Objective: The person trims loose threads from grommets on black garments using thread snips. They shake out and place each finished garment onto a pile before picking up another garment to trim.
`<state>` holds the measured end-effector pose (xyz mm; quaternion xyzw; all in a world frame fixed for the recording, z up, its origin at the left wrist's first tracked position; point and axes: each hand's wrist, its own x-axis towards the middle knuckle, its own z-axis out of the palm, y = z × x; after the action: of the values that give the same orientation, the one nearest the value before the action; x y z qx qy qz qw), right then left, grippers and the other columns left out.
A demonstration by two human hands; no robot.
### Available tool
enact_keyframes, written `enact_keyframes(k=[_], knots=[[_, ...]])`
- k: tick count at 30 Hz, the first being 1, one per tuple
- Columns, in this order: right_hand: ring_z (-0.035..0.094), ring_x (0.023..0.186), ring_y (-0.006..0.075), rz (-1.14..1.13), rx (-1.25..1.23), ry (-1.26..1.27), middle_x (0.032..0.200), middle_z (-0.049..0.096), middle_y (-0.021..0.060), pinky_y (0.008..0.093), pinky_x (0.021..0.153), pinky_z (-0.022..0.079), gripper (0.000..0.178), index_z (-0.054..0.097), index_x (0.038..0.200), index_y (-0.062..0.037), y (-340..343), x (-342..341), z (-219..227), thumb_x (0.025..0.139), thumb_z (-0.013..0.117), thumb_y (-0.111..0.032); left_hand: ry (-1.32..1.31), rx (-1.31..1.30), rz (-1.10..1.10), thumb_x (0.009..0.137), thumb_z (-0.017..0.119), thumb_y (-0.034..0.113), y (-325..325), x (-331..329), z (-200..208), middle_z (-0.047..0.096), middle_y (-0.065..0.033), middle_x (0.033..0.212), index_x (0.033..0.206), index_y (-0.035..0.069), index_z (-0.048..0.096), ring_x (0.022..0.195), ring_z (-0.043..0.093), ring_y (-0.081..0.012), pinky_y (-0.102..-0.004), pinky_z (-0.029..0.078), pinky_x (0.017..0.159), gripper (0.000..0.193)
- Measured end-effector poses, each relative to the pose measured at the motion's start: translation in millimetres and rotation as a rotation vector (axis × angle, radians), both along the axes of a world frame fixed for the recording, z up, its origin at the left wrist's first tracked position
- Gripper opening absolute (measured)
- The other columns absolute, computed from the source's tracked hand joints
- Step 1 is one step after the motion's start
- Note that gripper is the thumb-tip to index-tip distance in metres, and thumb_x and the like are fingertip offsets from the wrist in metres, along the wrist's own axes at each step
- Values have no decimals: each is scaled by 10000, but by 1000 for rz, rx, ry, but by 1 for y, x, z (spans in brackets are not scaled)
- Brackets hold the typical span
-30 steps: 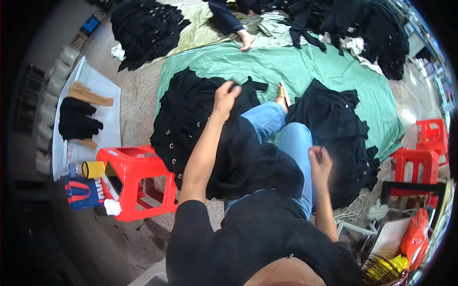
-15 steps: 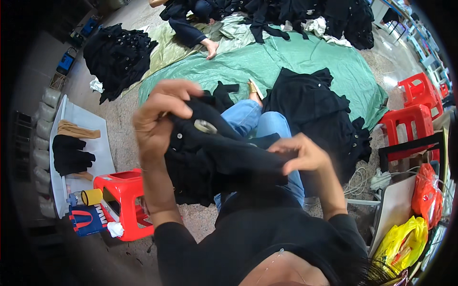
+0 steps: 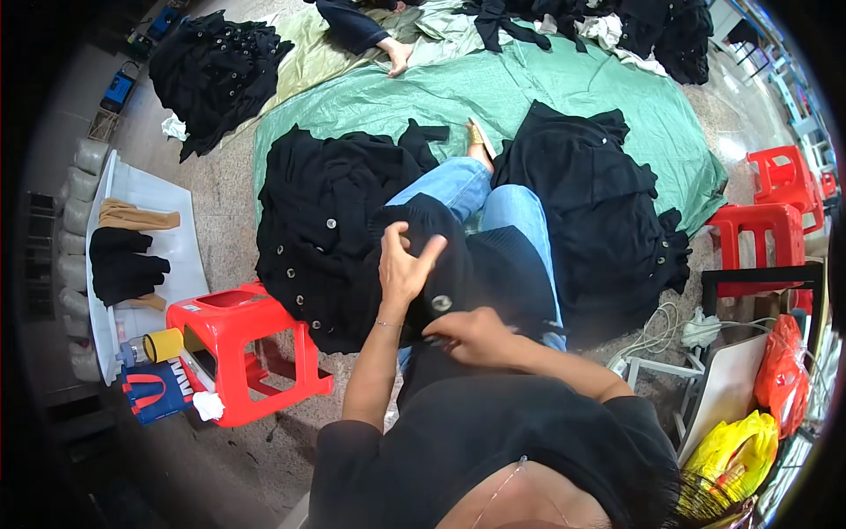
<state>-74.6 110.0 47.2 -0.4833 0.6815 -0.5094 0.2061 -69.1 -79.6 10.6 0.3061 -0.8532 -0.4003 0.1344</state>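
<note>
A black knit garment (image 3: 480, 273) with ribbed edges and a round button lies across my lap. My left hand (image 3: 405, 269) rests on its left part, thumb and fingers apart. Close to the button, nearer my body, my right hand (image 3: 480, 338) has its fingers closed at the garment's near edge. Any small object inside those fingers is too dark to make out. To the left of my legs lies a heap of black buttoned garments (image 3: 322, 203). Another black pile (image 3: 582, 194) is on my right.
A green sheet (image 3: 397, 106) covers the floor ahead, with a co-worker's bare foot (image 3: 398, 57) beyond it. At left stand a red stool (image 3: 238, 331) and a white board (image 3: 176, 198) holding clothes. Red stools (image 3: 758, 229), cables (image 3: 656, 339) and a yellow bag (image 3: 731, 454) are at right.
Both hands came down from the raised, stretched garment to my lap, the left moving rightward. The garment now lies on my legs, and the left heap shows more fully.
</note>
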Motion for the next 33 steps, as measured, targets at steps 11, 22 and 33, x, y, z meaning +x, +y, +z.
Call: enact_keyframes(k=[11, 22, 33], knots=[[704, 923, 312, 314, 148, -149, 1048, 720, 127, 400, 803, 555, 377, 686, 1151, -69, -12, -4, -4, 774, 666, -67, 529, 916, 344, 1002, 581, 66, -59, 6, -23, 685, -24, 954, 1024, 3, 657, 838, 656, -105, -257, 531, 767, 102], [593, 858, 39, -610, -166, -395, 976, 677, 28, 196, 734, 461, 216, 675, 1166, -3, 52, -107, 63, 996, 604, -117, 153, 1345, -419, 1033, 561, 117, 44, -10, 88, 673, -31, 1045, 1188, -6, 591, 915, 626, -67, -225, 506, 834, 200], [513, 776, 14, -482, -68, -786, 822, 600, -65, 216, 675, 423, 152, 677, 976, -32, 49, -93, -17, 982, 677, -184, 116, 1123, -331, 1006, 601, 82, 64, -11, 39, 689, -45, 1036, 1157, -40, 630, 889, 628, -70, -217, 512, 802, 197]])
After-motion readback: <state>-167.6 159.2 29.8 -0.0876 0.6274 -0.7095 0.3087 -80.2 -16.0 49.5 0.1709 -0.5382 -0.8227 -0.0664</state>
